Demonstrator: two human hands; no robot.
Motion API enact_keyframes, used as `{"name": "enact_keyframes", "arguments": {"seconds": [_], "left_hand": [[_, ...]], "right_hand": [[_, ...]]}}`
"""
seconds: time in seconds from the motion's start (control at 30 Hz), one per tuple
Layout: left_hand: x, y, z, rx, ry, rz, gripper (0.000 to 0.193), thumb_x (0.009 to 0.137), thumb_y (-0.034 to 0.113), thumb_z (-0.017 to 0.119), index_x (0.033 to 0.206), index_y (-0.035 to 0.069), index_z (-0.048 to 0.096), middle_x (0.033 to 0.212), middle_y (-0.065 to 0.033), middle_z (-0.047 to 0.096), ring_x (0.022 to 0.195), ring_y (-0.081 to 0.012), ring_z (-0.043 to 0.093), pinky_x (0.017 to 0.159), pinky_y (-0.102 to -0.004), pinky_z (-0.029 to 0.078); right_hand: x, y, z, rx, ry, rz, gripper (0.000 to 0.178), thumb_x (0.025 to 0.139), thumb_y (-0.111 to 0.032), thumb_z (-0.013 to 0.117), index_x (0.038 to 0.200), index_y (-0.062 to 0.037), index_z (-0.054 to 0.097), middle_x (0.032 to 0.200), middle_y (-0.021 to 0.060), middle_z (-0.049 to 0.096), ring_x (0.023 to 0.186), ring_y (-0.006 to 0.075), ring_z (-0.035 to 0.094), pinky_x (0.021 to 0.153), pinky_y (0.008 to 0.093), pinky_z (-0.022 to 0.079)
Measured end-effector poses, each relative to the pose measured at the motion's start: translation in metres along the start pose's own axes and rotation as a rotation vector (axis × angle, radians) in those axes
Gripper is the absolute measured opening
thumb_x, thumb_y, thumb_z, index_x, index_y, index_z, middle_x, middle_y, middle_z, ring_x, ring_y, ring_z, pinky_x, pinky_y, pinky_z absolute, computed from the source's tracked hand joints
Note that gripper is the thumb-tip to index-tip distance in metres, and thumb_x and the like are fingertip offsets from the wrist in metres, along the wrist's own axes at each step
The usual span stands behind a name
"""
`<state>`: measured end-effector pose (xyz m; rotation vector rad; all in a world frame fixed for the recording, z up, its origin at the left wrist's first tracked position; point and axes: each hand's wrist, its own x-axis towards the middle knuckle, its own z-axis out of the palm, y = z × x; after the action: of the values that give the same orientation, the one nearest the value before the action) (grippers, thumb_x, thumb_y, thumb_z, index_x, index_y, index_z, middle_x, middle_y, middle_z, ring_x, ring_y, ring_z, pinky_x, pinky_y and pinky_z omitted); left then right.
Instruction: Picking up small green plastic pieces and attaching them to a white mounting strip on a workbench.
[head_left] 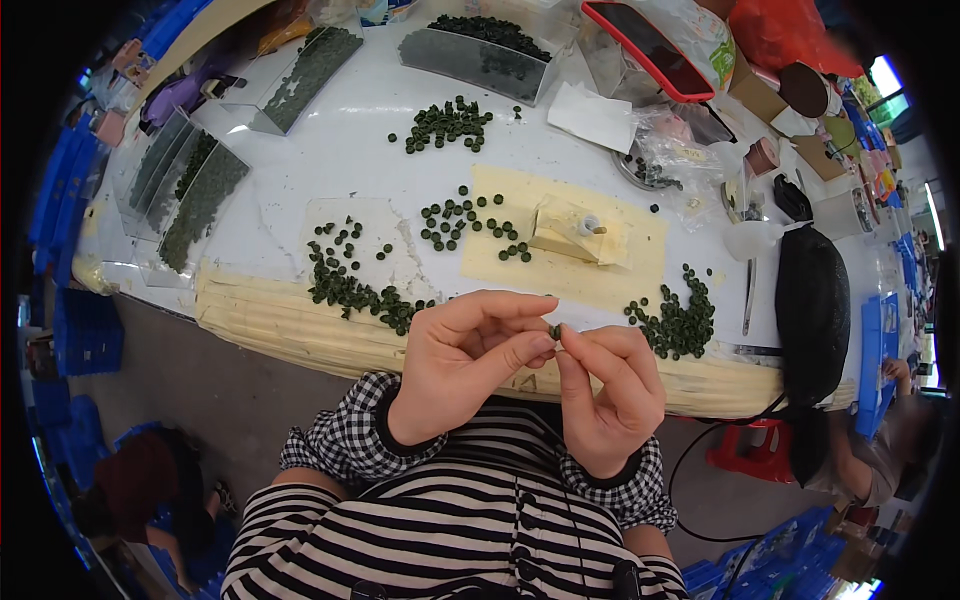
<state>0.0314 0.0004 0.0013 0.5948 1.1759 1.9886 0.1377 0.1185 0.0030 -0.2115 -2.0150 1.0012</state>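
Observation:
Just in front of the table's near edge, my two hands meet over a small dark green round piece [555, 331]. My right hand [612, 390] pinches it between thumb and forefinger. My left hand [462, 362] is half curled, its thumb tip close beside the piece; whether it also grips it I cannot tell. Loose green pieces [360, 293] of the same kind lie in a heap beyond my left hand. A second heap of green pieces [676, 318] is to the right of my right hand. More pieces [447, 127] are scattered farther back.
A small block wrapped in yellow tape [570, 232] stands mid-table. Clear bins of green pieces [475, 60] stand at the back and left. A red-cased phone [650, 45] leans at the back right, near a white tissue [592, 118]. At right lie tweezers [749, 298] and a black pouch [815, 315].

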Motion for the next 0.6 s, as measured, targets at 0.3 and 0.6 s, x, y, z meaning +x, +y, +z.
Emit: {"name": "enact_keyframes", "arguments": {"seconds": [0.3,0.6], "left_hand": [[0.0036,-0.0035,-0.0045,0.41,-0.014,0.3,0.022,0.086,-0.008,0.066,0.106,0.0,0.071,0.093,-0.0097,0.069,0.082,-0.0123,0.065,0.071,-0.0227,0.052],[0.004,-0.0032,-0.0038,0.262,-0.04,0.228,0.022,0.087,-0.008,0.064,0.108,-0.002,0.069,0.095,-0.0104,0.067,0.084,-0.0127,0.065,0.074,-0.0228,0.054]], "right_hand": [[0.0,-0.0014,-0.0037,0.082,-0.051,0.071,0.031,0.073,0.011,0.073,0.102,0.0007,0.072,0.084,0.0082,0.065,0.072,0.0187,0.059,0.063,0.0263,0.047],[0.0,-0.0013,-0.0052,0.083,-0.079,0.047,0.031,0.074,0.009,0.074,0.104,0.0011,0.072,0.084,0.0077,0.065,0.072,0.0173,0.059,0.063,0.0255,0.046]]}}
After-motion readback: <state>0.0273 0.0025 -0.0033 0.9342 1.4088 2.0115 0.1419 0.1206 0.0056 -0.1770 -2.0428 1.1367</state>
